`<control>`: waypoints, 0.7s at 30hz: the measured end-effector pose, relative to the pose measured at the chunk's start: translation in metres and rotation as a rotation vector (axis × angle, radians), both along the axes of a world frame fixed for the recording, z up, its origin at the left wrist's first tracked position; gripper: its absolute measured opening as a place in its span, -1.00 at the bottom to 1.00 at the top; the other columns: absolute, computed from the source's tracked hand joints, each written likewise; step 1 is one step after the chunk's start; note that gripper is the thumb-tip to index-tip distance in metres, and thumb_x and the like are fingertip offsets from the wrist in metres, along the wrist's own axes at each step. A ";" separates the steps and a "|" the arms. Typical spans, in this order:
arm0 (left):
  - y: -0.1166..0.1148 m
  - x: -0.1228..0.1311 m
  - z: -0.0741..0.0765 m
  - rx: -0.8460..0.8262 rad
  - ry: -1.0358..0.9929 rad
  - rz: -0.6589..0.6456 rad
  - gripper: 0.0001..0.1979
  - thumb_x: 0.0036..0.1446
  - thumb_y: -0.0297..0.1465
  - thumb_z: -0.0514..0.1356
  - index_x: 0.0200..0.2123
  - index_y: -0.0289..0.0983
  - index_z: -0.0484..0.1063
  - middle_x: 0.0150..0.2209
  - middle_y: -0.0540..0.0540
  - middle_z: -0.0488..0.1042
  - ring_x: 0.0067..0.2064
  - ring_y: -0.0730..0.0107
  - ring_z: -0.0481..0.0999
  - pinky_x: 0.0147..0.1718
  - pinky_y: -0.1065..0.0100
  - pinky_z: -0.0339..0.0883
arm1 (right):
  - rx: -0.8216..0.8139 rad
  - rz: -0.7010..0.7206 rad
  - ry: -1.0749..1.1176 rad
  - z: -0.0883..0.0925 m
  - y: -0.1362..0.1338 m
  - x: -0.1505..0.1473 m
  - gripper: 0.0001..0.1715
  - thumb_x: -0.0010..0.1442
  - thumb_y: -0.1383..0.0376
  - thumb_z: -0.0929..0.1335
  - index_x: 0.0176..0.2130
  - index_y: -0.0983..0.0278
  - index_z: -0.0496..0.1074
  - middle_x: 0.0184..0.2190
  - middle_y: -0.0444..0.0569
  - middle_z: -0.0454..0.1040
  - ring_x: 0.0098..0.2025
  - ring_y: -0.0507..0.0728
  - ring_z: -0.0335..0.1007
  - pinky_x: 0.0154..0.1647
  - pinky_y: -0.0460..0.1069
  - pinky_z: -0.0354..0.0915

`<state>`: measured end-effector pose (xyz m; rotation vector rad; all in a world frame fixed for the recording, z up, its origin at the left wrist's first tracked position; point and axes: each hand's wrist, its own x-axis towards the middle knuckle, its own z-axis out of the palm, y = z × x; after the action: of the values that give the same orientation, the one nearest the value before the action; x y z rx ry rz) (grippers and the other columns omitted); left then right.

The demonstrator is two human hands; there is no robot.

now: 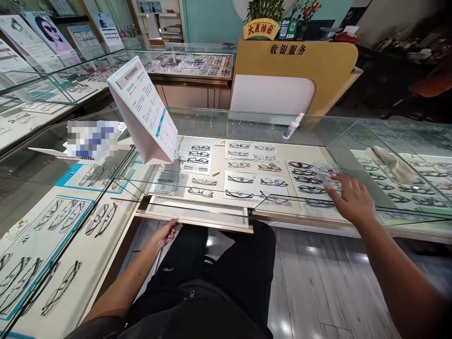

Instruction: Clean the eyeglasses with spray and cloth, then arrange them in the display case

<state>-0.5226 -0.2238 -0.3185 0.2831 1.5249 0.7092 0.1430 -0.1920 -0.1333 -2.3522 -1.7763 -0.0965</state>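
My left hand (165, 233) is at the front edge of a partly pulled-out drawer (197, 214), its fingers closed on the drawer's front rim. The inside of the drawer looks white and bare where it shows. On the right, my right hand (351, 200) rests palm down with its fingers spread on the glass top of the display counter (212, 123). Below that glass lie rows of eyeglasses (305, 179), some near my right fingertips.
A tent-shaped sign (144, 108) stands on the glass left of centre, beside an opened paper box (92, 141). A small spray bottle (293, 126) lies near the counter's back edge. Behind stands a yellow cashier desk (282, 63).
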 end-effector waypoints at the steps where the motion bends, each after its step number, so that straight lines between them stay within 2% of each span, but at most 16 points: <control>1: -0.008 -0.002 0.003 -0.016 -0.009 -0.006 -0.63 0.09 -0.23 0.55 -0.32 -0.28 0.45 -0.52 0.07 0.37 -0.65 0.69 0.12 -0.72 0.58 -0.10 | 0.001 -0.004 0.004 0.000 0.000 0.000 -0.09 0.47 -0.23 0.06 0.39 0.29 0.38 0.41 0.39 0.43 0.45 0.62 0.30 0.43 0.44 0.31; 4: -0.025 -0.004 0.011 -0.057 -0.035 -0.025 -0.62 0.11 -0.21 0.55 -0.31 -0.24 0.43 -0.51 0.07 0.36 -0.65 0.65 0.16 -0.74 0.57 -0.09 | -0.001 -0.011 0.011 0.001 -0.001 -0.001 -0.09 0.47 -0.22 0.07 0.39 0.29 0.39 0.42 0.40 0.42 0.46 0.63 0.29 0.43 0.44 0.30; 6: -0.030 -0.004 0.018 -0.069 -0.045 -0.038 -0.63 0.13 -0.21 0.54 -0.29 -0.23 0.43 -0.48 0.02 0.42 -0.64 0.63 0.19 -0.73 0.56 -0.07 | -0.008 -0.008 0.015 0.003 -0.001 -0.002 -0.10 0.46 -0.20 0.08 0.39 0.30 0.39 0.44 0.39 0.41 0.47 0.61 0.28 0.45 0.44 0.29; 9: -0.034 0.003 0.041 -0.085 -0.041 -0.128 -0.65 0.13 -0.24 0.54 -0.28 -0.22 0.43 -0.33 -0.14 0.61 -0.60 0.60 0.22 -0.71 0.53 -0.09 | -0.009 -0.014 0.024 0.006 -0.002 -0.006 -0.11 0.46 -0.19 0.09 0.40 0.30 0.39 0.45 0.36 0.40 0.48 0.60 0.27 0.46 0.43 0.28; 11: -0.038 0.009 0.075 -0.038 0.027 -0.367 -0.68 0.11 -0.25 0.54 -0.27 -0.21 0.49 -0.26 -0.18 0.68 -0.56 0.55 0.24 -0.66 0.51 -0.07 | -0.010 -0.027 0.024 0.007 -0.002 -0.008 -0.10 0.46 -0.19 0.09 0.40 0.31 0.39 0.45 0.38 0.40 0.47 0.61 0.28 0.45 0.43 0.28; 12: -0.040 0.012 0.098 0.038 0.059 -0.557 -0.70 0.10 -0.23 0.55 -0.28 -0.21 0.53 -0.30 -0.17 0.67 -0.54 0.50 0.27 -0.63 0.47 0.00 | -0.013 -0.031 0.024 0.008 -0.002 -0.008 -0.09 0.47 -0.20 0.09 0.41 0.31 0.39 0.45 0.39 0.39 0.46 0.62 0.29 0.44 0.43 0.29; 13: -0.040 0.014 0.124 0.141 0.079 -0.735 -0.71 0.07 -0.21 0.56 -0.33 -0.20 0.56 -0.38 -0.14 0.63 -0.50 0.42 0.32 -0.57 0.43 0.11 | -0.015 -0.036 0.023 0.008 -0.002 -0.008 -0.09 0.46 -0.20 0.09 0.41 0.31 0.39 0.45 0.40 0.39 0.45 0.63 0.30 0.43 0.44 0.30; 14: -0.038 0.016 0.153 0.266 0.096 -0.855 -0.71 0.09 -0.16 0.55 -0.34 -0.18 0.58 -0.40 -0.11 0.59 -0.43 0.31 0.41 -0.49 0.37 0.24 | -0.015 -0.042 0.024 0.007 -0.002 -0.008 -0.10 0.46 -0.20 0.09 0.40 0.30 0.39 0.45 0.40 0.39 0.45 0.63 0.30 0.41 0.44 0.30; 15: -0.032 0.017 0.182 0.392 0.162 -0.874 -0.69 0.10 -0.10 0.53 -0.36 -0.16 0.59 -0.42 -0.10 0.56 -0.35 0.23 0.47 -0.38 0.32 0.33 | -0.013 -0.050 0.024 0.007 -0.001 -0.008 -0.11 0.45 -0.21 0.10 0.39 0.28 0.40 0.45 0.40 0.39 0.44 0.64 0.30 0.41 0.44 0.31; 17: -0.009 0.018 0.235 0.581 0.482 -0.718 -0.61 0.15 0.04 0.46 -0.38 -0.13 0.54 -0.40 -0.09 0.53 -0.28 0.14 0.51 -0.27 0.24 0.38 | -0.009 -0.072 0.025 0.005 0.000 -0.006 -0.12 0.44 -0.22 0.11 0.39 0.25 0.40 0.44 0.40 0.40 0.44 0.64 0.30 0.40 0.45 0.31; 18: 0.009 0.018 0.256 0.661 0.702 -0.602 -0.59 0.23 0.08 0.38 -0.35 -0.13 0.52 -0.38 -0.09 0.53 -0.24 0.11 0.53 -0.23 0.22 0.39 | -0.008 -0.083 0.026 0.004 0.000 -0.005 -0.12 0.44 -0.22 0.11 0.39 0.24 0.40 0.44 0.40 0.41 0.45 0.65 0.29 0.39 0.45 0.31; 19: 0.030 0.018 0.272 0.712 0.918 -0.493 -0.58 0.31 0.10 0.29 -0.30 -0.14 0.52 -0.35 -0.11 0.54 -0.21 0.09 0.55 -0.20 0.21 0.39 | -0.007 -0.090 0.027 0.004 0.001 -0.005 -0.12 0.43 -0.22 0.12 0.39 0.24 0.39 0.43 0.41 0.41 0.45 0.65 0.29 0.39 0.46 0.31; 20: 0.054 0.018 0.283 0.742 1.115 -0.379 -0.56 0.37 0.10 0.22 -0.23 -0.15 0.53 -0.30 -0.12 0.57 -0.16 0.07 0.57 -0.15 0.20 0.39 | -0.007 -0.095 0.029 0.003 0.002 -0.005 -0.13 0.42 -0.21 0.12 0.40 0.23 0.39 0.42 0.42 0.41 0.45 0.64 0.29 0.38 0.47 0.31; 21: 0.078 0.019 0.288 0.726 1.246 -0.329 -0.54 0.39 0.11 0.20 -0.16 -0.17 0.54 -0.25 -0.15 0.61 -0.13 0.04 0.59 -0.11 0.19 0.39 | -0.009 -0.098 0.032 0.004 0.002 -0.005 -0.13 0.42 -0.21 0.13 0.40 0.21 0.39 0.42 0.42 0.42 0.45 0.64 0.28 0.38 0.47 0.31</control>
<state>-0.5040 -0.1460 -0.0305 1.7315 2.2013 0.8360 0.1380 -0.1900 -0.1296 -2.4324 -1.6501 -0.0647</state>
